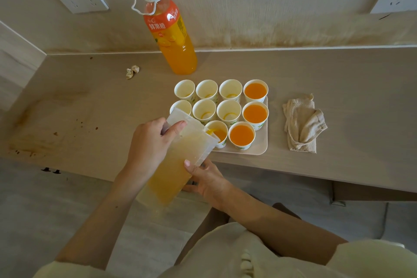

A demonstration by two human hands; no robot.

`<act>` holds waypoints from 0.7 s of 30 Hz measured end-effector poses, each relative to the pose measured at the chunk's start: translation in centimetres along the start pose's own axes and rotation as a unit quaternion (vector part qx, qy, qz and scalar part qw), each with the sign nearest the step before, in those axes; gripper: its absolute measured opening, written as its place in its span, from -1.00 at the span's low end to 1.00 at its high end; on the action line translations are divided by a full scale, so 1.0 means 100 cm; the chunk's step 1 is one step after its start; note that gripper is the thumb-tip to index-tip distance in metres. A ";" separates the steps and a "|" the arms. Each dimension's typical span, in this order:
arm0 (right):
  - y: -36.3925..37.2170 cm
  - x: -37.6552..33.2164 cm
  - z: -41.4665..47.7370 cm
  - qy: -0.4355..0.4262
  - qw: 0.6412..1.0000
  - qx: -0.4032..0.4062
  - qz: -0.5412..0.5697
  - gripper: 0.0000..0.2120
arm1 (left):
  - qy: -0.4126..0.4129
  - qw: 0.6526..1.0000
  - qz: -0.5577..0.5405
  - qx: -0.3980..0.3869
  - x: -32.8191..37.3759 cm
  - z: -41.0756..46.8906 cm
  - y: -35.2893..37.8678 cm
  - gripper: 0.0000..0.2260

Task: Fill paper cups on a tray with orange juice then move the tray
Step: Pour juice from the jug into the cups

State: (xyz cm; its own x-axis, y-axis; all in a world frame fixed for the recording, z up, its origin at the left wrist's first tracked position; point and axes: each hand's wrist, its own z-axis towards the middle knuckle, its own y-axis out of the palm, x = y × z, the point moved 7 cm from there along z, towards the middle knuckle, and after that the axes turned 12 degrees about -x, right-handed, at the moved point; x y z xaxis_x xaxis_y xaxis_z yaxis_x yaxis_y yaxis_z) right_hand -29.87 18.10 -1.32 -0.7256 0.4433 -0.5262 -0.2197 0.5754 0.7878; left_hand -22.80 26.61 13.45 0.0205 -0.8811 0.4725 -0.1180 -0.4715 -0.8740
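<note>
**Pouring juice into a front cup**

Left hand [149,142] wraps the jug [178,160] near its rim; right hand [207,178] clasps its lower side, thumb on top. One jug, tilted, streams juice into a front cup [217,134]. Ten cups [204,110] show on one tray [262,149]: three full, one filling, six nearly empty. One bottle [173,36] stands behind; one cloth [302,124] lies right of the tray.

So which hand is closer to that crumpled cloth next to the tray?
Right. The right hand holds the pitcher low down, left of the cloth and nearer the table's front edge. The left hand grips the pitcher's top, even farther left.
</note>
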 end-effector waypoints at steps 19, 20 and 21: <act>-0.001 0.001 0.004 -0.002 1.000 -0.003 0.007 0.08 | -0.012 1.000 -0.013 -0.001 0.004 0.000 -0.002 -0.54; 0.000 0.001 0.004 -0.002 1.000 -0.004 0.007 0.08 | -0.013 1.000 -0.011 -0.002 0.004 0.000 -0.003 -0.54; 0.000 0.001 0.004 -0.001 1.000 -0.005 0.006 0.08 | -0.013 1.000 -0.009 -0.002 0.004 0.000 -0.002 -0.54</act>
State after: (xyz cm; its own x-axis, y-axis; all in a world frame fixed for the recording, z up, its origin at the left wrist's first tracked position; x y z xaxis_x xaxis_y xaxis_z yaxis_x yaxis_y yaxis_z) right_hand -29.69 18.38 -1.51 -0.7264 0.4517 -0.5180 -0.2183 0.5630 0.7971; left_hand -22.76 26.34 13.86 0.0491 -0.8733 0.4847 -0.1217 -0.4869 -0.8649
